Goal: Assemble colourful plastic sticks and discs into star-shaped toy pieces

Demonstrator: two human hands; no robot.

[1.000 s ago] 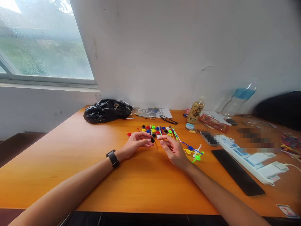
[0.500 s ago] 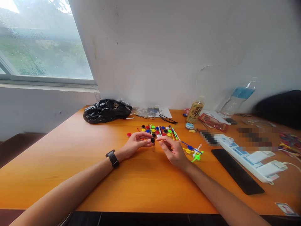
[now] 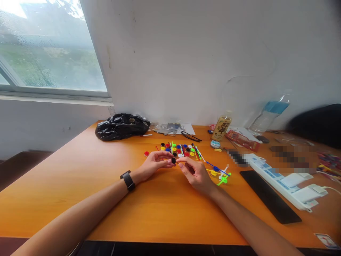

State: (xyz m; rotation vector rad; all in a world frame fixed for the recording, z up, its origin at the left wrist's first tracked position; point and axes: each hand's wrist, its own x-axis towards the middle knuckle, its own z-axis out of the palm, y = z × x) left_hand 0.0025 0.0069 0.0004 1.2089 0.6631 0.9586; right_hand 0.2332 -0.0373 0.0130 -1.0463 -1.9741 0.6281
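Note:
In the head view, my left hand (image 3: 155,164) pinches a small black disc (image 3: 173,160) between thumb and fingertips. Close to the disc's right edge, my right hand (image 3: 195,174) has its thumb and forefinger drawn together; whatever is between them is too small to make out. Just beyond both hands lies a spread of coloured plastic discs and thin arrow-tipped sticks, among them a red disc (image 3: 146,154) and a yellow disc (image 3: 191,154). Right of my right hand are joined pieces: a blue disc on a stick (image 3: 216,169) and a green disc (image 3: 224,180).
A black plastic bag (image 3: 122,127) lies at the table's back left. Toward the right stand a labelled drink bottle (image 3: 222,127) and a large clear bottle (image 3: 269,113). A white power strip (image 3: 279,183) with plugs and a black flat slab (image 3: 270,195) lie on the right side.
My right hand's fingertips have come closer to the black disc, which now shows its face more fully. My left hand has barely moved, and the camera view has shifted slightly.

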